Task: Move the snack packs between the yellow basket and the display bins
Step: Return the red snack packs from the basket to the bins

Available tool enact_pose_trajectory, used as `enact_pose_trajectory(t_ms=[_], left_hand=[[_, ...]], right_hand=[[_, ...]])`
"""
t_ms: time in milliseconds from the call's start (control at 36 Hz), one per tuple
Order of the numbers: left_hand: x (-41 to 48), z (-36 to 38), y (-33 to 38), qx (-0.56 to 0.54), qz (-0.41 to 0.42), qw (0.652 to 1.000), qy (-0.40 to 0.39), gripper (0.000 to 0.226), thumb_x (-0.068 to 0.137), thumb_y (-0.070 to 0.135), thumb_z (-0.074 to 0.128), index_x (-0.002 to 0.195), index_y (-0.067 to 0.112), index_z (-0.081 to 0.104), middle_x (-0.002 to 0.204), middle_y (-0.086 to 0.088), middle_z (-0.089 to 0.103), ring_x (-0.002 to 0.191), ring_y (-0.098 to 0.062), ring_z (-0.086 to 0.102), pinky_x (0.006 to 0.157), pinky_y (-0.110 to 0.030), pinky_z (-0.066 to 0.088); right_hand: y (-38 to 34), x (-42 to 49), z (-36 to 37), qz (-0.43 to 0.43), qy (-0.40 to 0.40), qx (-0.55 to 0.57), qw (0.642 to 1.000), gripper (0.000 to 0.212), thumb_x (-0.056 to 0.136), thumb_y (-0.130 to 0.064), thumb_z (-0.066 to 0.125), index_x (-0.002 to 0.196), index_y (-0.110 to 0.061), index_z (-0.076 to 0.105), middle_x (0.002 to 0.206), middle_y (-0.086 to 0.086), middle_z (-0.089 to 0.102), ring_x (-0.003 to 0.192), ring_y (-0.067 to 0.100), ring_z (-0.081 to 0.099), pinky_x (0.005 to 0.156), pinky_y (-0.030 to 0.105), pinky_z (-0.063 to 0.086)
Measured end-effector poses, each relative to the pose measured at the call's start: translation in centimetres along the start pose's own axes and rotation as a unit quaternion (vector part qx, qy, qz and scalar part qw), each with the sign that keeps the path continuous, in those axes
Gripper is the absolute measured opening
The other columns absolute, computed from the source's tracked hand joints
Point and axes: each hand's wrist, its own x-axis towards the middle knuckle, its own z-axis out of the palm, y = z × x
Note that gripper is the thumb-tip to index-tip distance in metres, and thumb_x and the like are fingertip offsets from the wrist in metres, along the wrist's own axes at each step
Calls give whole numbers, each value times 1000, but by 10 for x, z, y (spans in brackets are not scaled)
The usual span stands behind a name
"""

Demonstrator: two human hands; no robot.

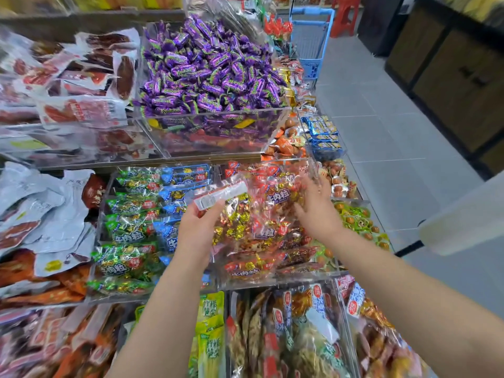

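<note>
My left hand [197, 227] grips a clear snack pack [221, 195] with a white label edge and holds it tilted over the middle row of clear display bins. My right hand [317, 208] hovers with fingers spread above the bin [275, 281] of red and gold snack packs [261, 236], and nothing is in it. To the left of that bin lies another with green and blue snack packs [131, 230]. No yellow basket is in view.
A raised bin of purple candies [207, 69] stands behind. Vacuum meat packs [81, 85] fill the left bins, and noodle and pickle packs [272, 328] the front row. A blue cart [311, 39] and a tiled aisle [395, 126] lie to the right.
</note>
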Motion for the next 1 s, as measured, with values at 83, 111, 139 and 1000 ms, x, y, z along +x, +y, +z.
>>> enact_pose_trajectory(t_ms=[83,111,139,1000], left_hand=[[2,-3,4,-40,-13,999,19,11,83,34,73,78,42,66,107,-7,67,106,-34,63,80,-57,55],[3,-4,3,-43,-13,999,24,10,83,36,73,80,43,66,111,-6,67,107,-34,62,78,-55,56],[4,-5,3,-46,-16,998,31,9,82,38,72,86,41,65,116,-5,66,109,-33,62,78,-54,56],[8,-12,1,-86,-74,994,6,21,88,26,69,100,20,53,101,-8,70,100,-31,67,78,-52,57]], right_hand=[[-1,-32,14,86,43,108,989,44,94,-32,53,133,-17,39,135,6,30,85,6,51,89,25,42],[-2,-41,20,115,13,138,984,36,96,-37,49,125,-16,44,126,5,42,81,1,49,84,22,41],[-4,-49,25,135,-30,166,976,34,97,-41,45,120,-17,49,114,0,52,81,-1,51,77,21,41],[-7,-85,28,-6,-199,202,959,12,92,-35,56,84,-33,65,69,-9,62,51,-4,48,48,9,39]])
